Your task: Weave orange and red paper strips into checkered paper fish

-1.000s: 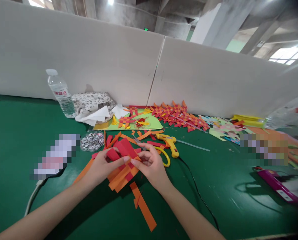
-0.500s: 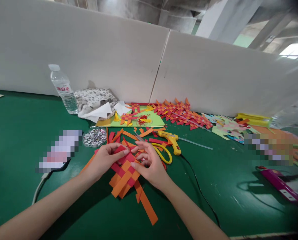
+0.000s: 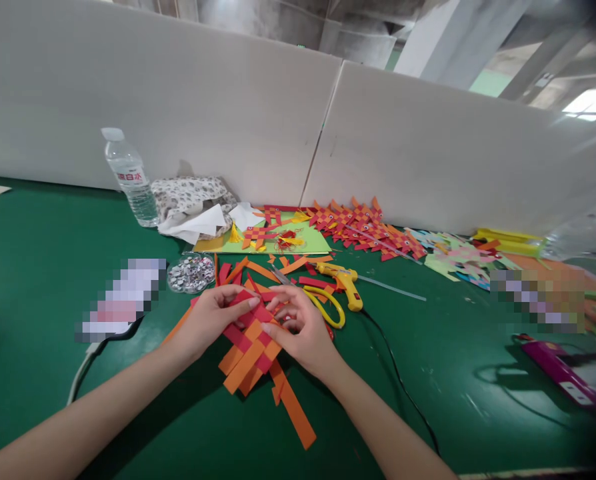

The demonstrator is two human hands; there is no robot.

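Between my hands is a woven piece of red and orange paper strips [image 3: 252, 352], its orange ends fanning toward me. My left hand [image 3: 217, 317] pinches its red upper left part between thumb and fingers. On the right edge, my right hand [image 3: 301, 327] grips it with the thumb on top and the fingers curled behind. A loose orange strip [image 3: 294, 415] lies under its lower right. Beyond my hands lie cut red and orange strips [image 3: 258, 269] and yellow-handled scissors [image 3: 334, 308], partly covered by my right hand.
A yellow glue gun [image 3: 345, 283] trails a black cord at right. Googly eyes [image 3: 192, 273] lie at left, near a blurred phone [image 3: 123, 300]. Woven paper fish [image 3: 363, 227] pile against the partition [image 3: 218, 100]. A water bottle [image 3: 134, 180] and purple power strip [image 3: 558, 373] stand farther out.
The red strips that stood raised in my left hand now lie flatter on the weave. The weave has come slightly toward me; the view shifted a little, and the last half second shows little motion.
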